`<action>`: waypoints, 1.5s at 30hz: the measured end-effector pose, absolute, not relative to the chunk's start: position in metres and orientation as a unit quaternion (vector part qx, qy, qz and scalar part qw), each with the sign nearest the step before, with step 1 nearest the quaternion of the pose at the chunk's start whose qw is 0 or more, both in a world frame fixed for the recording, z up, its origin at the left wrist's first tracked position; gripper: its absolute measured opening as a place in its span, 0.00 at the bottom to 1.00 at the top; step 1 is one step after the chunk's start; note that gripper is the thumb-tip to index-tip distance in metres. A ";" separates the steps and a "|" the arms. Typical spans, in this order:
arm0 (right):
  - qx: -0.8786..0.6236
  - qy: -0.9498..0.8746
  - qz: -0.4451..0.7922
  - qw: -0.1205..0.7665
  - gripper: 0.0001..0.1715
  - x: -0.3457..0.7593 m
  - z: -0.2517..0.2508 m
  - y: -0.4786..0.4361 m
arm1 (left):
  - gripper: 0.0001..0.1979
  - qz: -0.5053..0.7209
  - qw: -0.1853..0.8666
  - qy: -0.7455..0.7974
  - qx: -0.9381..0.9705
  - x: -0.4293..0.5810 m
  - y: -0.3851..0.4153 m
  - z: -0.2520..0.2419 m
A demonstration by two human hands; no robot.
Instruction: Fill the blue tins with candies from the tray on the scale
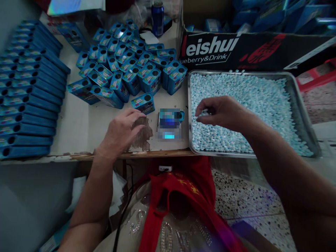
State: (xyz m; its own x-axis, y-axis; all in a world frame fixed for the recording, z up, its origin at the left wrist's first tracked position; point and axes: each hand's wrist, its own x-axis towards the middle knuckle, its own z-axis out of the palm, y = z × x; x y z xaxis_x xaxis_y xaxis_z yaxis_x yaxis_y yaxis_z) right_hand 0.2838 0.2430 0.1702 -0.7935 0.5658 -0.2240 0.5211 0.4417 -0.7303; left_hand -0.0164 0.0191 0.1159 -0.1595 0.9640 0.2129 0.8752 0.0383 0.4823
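Light-blue candies (236,94) fill a metal tray (307,122) on the right. Over the tray's left part is my right hand (222,113), thumb and fingers curled with a gap between their tips and no object visible in them. My left hand (123,129) hovers near the table's front edge, fingers apart and holding nothing. Just beyond it lies a blue box (144,103) with a round dark hole. Between my hands sits a small device (170,122), blurred by pixelation, with a blue box partly showing on it. Several upright blue boxes (128,66) cluster behind.
Long rows of blue boxes (34,101) line the table's left side. A black printed carton (246,50) holding blue packs stands behind the tray. A blue can (158,19) is at the back. The wooden front edge (157,154) runs near my body.
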 end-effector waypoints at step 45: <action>-0.383 -0.730 0.562 0.061 0.13 0.335 0.128 0.224 | 0.03 0.341 0.061 0.638 0.688 0.060 0.099 0.119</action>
State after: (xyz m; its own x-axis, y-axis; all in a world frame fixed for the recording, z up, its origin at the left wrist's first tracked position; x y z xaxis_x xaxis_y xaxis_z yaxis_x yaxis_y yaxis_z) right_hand 0.3347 0.2236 0.1278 -0.6983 0.6290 -0.3416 0.4907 0.0733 -0.8682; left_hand 0.0604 0.0991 0.1187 -0.0465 0.9190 0.3914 0.8360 -0.1787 0.5189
